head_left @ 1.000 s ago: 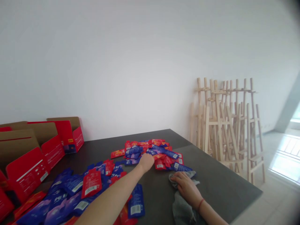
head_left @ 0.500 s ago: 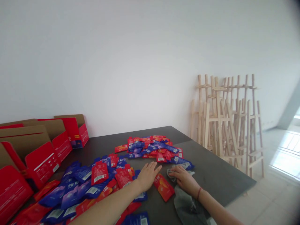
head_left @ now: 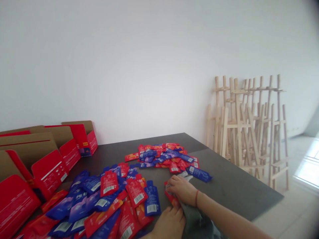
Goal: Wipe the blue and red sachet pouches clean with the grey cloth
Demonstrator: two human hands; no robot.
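While the right hand (head_left: 181, 190) curls down on the near part of the dark desk (head_left: 231, 189), its grip is narrow, the fingers bunched over a red sachet (head_left: 171, 196) and a grey cloth (head_left: 195, 217). Whether it truly holds either, or only presses on them, cannot be told from this view. A red thread bracelet (head_left: 196, 198) circles the wrist. The left hand (head_left: 169, 223) sits at the bottom edge of the view, partly cut off and just beside the cloth, so its grip cannot be judged.

The red sachet lies half hidden under the right fingers, at the edge of a near heap of red and blue sachets (head_left: 107, 202). A blue sachet (head_left: 152, 200) stands out at that heap's edge, close to the left hand. The work in hand appears to be handling loose sachets at this edge; taking up the red one would seem to call for fingers closing on its exposed part, clear of the cloth.

Farther on, a second heap of sachets (head_left: 164, 157) spreads across the desk, with a lone blue sachet (head_left: 199, 174) just beside it. Red-and-kraft cardboard display boxes (head_left: 50, 166) line the left side. Beyond the desk, wooden easels (head_left: 246, 129) lean against a white wall (head_left: 139, 66).
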